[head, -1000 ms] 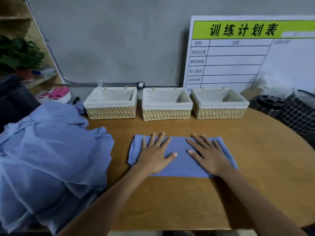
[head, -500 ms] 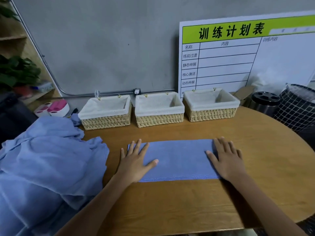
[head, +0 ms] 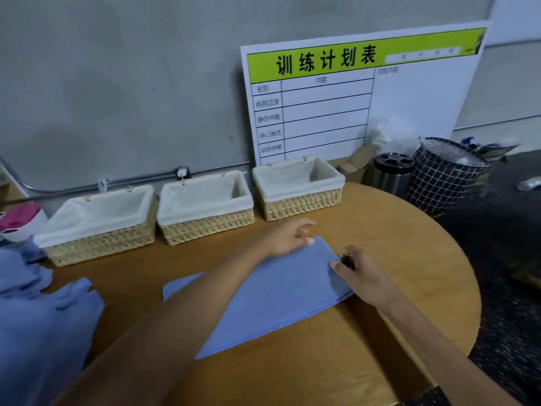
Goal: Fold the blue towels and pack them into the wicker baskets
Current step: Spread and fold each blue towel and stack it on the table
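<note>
A blue towel (head: 272, 300), folded into a long strip, lies across the round wooden table (head: 395, 253). My left arm crosses over it, and my left hand (head: 288, 237) pinches the strip's far right corner. My right hand (head: 361, 276) grips the near right corner, fingers curled at the edge. Three wicker baskets with white liners stand in a row at the back: left (head: 99, 221), middle (head: 206, 208), right (head: 298, 189). No towel shows inside any of them.
A heap of unfolded blue towels (head: 38, 317) fills the table's left side. A whiteboard chart (head: 351, 95) leans on the wall behind the baskets. A steel canister (head: 392, 174) and a black grid bin (head: 445, 174) stand off the table's right rear edge.
Both hands left their flat press on the towel. My left hand crossed from the left end to the right end, and both now hold the right corners. The view swung right and tilted.
</note>
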Action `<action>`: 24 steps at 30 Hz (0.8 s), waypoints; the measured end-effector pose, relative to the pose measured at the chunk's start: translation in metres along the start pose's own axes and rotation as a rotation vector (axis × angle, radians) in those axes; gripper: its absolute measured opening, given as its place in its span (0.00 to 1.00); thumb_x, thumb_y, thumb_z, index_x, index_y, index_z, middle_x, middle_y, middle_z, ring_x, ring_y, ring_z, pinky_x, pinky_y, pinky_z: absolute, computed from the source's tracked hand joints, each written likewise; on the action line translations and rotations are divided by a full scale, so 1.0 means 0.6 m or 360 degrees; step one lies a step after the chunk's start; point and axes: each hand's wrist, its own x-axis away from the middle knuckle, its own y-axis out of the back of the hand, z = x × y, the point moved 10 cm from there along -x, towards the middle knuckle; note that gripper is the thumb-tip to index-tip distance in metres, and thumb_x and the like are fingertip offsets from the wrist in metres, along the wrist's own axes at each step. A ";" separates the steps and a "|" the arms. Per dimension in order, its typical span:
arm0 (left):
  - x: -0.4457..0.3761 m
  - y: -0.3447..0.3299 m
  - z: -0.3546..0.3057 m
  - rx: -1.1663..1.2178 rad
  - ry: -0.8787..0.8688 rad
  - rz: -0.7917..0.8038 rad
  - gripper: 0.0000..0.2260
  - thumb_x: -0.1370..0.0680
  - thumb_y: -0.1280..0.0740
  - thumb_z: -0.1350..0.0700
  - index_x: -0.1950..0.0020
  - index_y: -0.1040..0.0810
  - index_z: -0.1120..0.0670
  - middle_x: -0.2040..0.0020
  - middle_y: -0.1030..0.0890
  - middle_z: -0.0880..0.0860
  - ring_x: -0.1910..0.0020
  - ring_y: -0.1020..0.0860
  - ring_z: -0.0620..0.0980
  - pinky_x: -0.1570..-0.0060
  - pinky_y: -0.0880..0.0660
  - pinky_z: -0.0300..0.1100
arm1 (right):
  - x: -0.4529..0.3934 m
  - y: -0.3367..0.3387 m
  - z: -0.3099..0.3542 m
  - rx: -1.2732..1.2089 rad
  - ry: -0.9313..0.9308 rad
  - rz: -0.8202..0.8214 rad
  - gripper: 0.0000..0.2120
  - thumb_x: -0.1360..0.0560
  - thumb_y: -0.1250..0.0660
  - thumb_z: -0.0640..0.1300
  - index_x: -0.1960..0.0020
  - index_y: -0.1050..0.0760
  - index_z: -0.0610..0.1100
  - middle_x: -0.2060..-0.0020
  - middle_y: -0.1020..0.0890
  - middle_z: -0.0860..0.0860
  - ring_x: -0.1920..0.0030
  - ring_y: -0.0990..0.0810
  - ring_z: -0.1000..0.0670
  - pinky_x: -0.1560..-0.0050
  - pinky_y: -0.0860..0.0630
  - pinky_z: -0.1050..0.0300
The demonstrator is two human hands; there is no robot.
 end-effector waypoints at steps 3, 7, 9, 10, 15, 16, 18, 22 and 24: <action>-0.081 -0.034 -0.017 0.0079 -0.0057 0.0143 0.20 0.20 0.31 0.52 0.28 0.27 0.49 0.38 0.20 0.51 0.42 0.22 0.46 0.39 0.28 0.43 | -0.015 0.039 -0.039 -0.0138 -0.0055 -0.0024 0.08 0.20 0.33 0.47 0.51 0.28 0.44 0.66 0.24 0.50 0.70 0.30 0.56 0.69 0.36 0.63; -0.141 -0.060 -0.016 0.0170 -0.0144 0.0205 0.18 0.23 0.26 0.55 0.34 0.21 0.50 0.52 0.21 0.46 0.58 0.24 0.40 0.51 0.27 0.37 | -0.017 0.075 -0.079 -0.0222 -0.0098 -0.0066 0.08 0.22 0.31 0.48 0.47 0.28 0.48 0.58 0.19 0.44 0.63 0.22 0.46 0.69 0.35 0.62; -0.151 -0.063 -0.015 0.0212 -0.0153 0.0212 0.19 0.25 0.25 0.56 0.34 0.21 0.50 0.56 0.23 0.45 0.63 0.28 0.41 0.56 0.29 0.36 | -0.013 0.076 -0.079 -0.0269 -0.0090 -0.0026 0.12 0.23 0.29 0.46 0.44 0.29 0.49 0.56 0.19 0.44 0.59 0.21 0.44 0.68 0.33 0.61; -0.153 -0.063 -0.016 0.0216 -0.0161 0.0219 0.20 0.25 0.25 0.57 0.33 0.21 0.50 0.57 0.23 0.45 0.65 0.29 0.42 0.58 0.30 0.35 | -0.010 0.073 -0.076 -0.0272 -0.0088 0.0009 0.14 0.23 0.29 0.45 0.41 0.30 0.50 0.55 0.20 0.44 0.59 0.22 0.43 0.67 0.33 0.60; -0.136 -0.043 -0.037 0.0093 -0.0255 0.0256 0.10 0.22 0.29 0.61 0.41 0.17 0.58 0.65 0.24 0.40 0.70 0.28 0.33 0.64 0.33 0.26 | 0.000 0.072 -0.047 -0.0283 0.0015 -0.0081 0.23 0.25 0.29 0.40 0.36 0.33 0.55 0.57 0.21 0.46 0.67 0.27 0.52 0.68 0.32 0.60; -0.128 -0.030 -0.041 0.0114 -0.0267 0.0215 0.08 0.22 0.29 0.61 0.43 0.17 0.58 0.67 0.24 0.39 0.71 0.29 0.34 0.65 0.33 0.27 | 0.005 0.076 -0.035 -0.0287 0.0044 -0.0149 0.23 0.25 0.29 0.40 0.36 0.33 0.55 0.57 0.21 0.47 0.68 0.28 0.54 0.69 0.33 0.62; -0.106 -0.001 -0.045 0.0187 -0.0294 0.0119 0.07 0.21 0.30 0.62 0.44 0.20 0.60 0.69 0.23 0.38 0.73 0.30 0.35 0.67 0.34 0.28 | 0.021 0.084 -0.005 -0.0347 0.0104 -0.0288 0.22 0.24 0.30 0.38 0.36 0.32 0.56 0.57 0.21 0.49 0.67 0.27 0.55 0.69 0.31 0.63; -0.037 0.067 -0.053 0.0473 -0.0402 -0.0033 0.07 0.22 0.32 0.69 0.46 0.24 0.61 0.54 0.20 0.50 0.62 0.22 0.37 0.60 0.27 0.32 | 0.054 0.085 0.069 -0.0475 0.0270 -0.0464 0.22 0.24 0.30 0.36 0.37 0.30 0.56 0.55 0.20 0.54 0.58 0.21 0.54 0.66 0.27 0.65; 0.006 0.097 -0.043 0.0665 -0.0363 -0.0091 0.10 0.21 0.34 0.70 0.44 0.26 0.58 0.51 0.19 0.53 0.60 0.19 0.44 0.62 0.24 0.37 | 0.067 0.074 0.110 -0.0523 0.0374 -0.0487 0.23 0.25 0.31 0.34 0.38 0.30 0.57 0.56 0.19 0.55 0.57 0.20 0.53 0.63 0.27 0.66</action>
